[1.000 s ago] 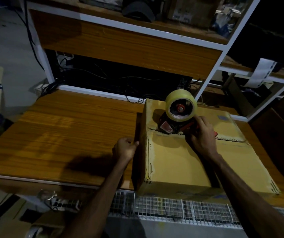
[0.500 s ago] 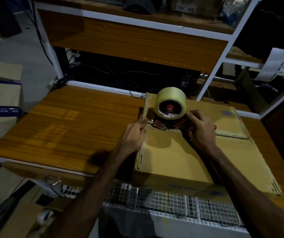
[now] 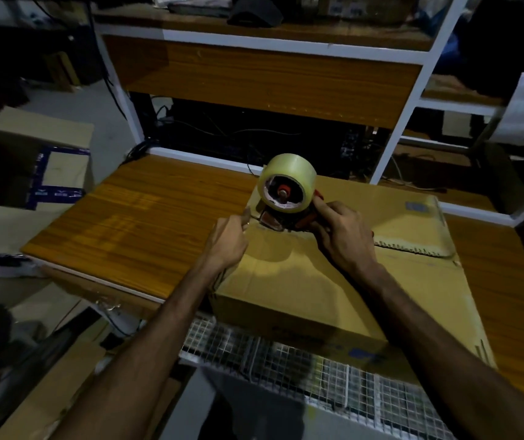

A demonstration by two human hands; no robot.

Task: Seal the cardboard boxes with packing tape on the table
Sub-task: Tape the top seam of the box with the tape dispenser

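Note:
A closed cardboard box (image 3: 302, 290) lies on the wooden table (image 3: 146, 223), its top seam running left to right. A red tape dispenser (image 3: 286, 193) with a roll of clear tape stands on the seam at the box's left end. My right hand (image 3: 340, 233) grips the dispenser's handle from behind. My left hand (image 3: 229, 241) is at the box's left top edge, just left of the dispenser's mouth, its fingers curled and the thumb up. Whether it pinches the tape's end is too dark to tell.
A white-framed wooden shelf (image 3: 267, 81) rises behind the table, with cables in the dark gap below it. Open cardboard boxes (image 3: 32, 163) stand on the floor at the left. A wire mesh rack (image 3: 302, 360) runs under the table's near edge.
My left hand has gone from the box's left side wall up to the top edge beside the dispenser. The dispenser has shifted slightly left along the seam. The camera has moved closer.

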